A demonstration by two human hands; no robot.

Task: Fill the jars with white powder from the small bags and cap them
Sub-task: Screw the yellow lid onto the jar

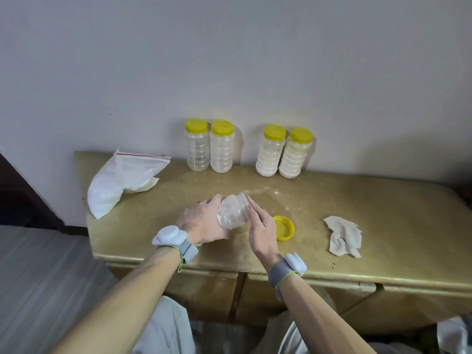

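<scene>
An uncapped clear ribbed jar (233,212) is tilted above the table, its mouth pointing up and to the right. My left hand (201,221) grips its base end. My right hand (261,223) lies against the jar's right side near the mouth, fingers straight. The jar's yellow cap (283,228) lies upside down on the table just right of my right hand. Two zip bags of white powder (120,182) lie at the table's left end.
Against the wall stand several yellow-capped jars: two empty-looking ones (209,149) on the left, two with powder (283,155) on the right. A crumpled cloth (343,236) lies to the right. Powder dust marks the gold table (383,213). Drawers sit below the front edge.
</scene>
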